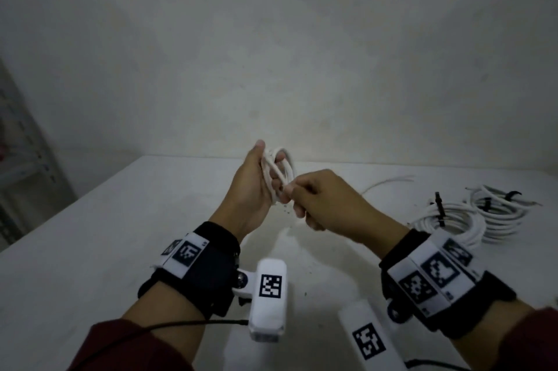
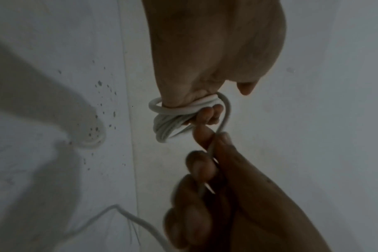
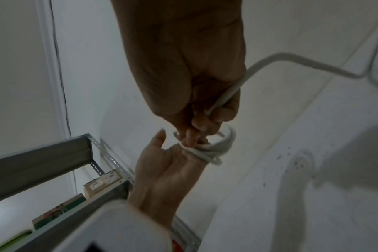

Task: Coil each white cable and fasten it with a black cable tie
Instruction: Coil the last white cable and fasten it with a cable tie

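The white table (image 1: 90, 250) fills the lower half of the head view, with a bare grey wall behind it; only the right wrist view shows the grey metal shelving rack (image 3: 43, 163) off to the left, holding a few boxes too blurred to read. Only the head view shows the finished work: two tied cable coils (image 1: 471, 219) lie touching at the table's right edge, each cinched with black cable ties (image 1: 439, 207); three ties can be made out across the pair. One more loose white strand (image 1: 386, 182) lies on the table behind the hands.

Both hands are raised above the table, wrists banded with black straps carrying white marker blocks. The left hand (image 1: 256, 186) is turned palm inward, thumb pointing up, with the white cable (image 1: 279, 171) wound in several loops round its fingers; the left wrist view shows those fingers (image 2: 209, 116) curled over the bundle, gripping it. The right hand (image 1: 320, 201) sits just beside it, knuckles up, fingers closed into a loose fist with the thumb and forefinger pinching the cable's free run right at the coil. The right wrist view alone shows that free end (image 3: 291, 61) passing through the fist and trailing off to the table. So one cable is in hand, part coiled, held between both hands in mid-air at table centre.
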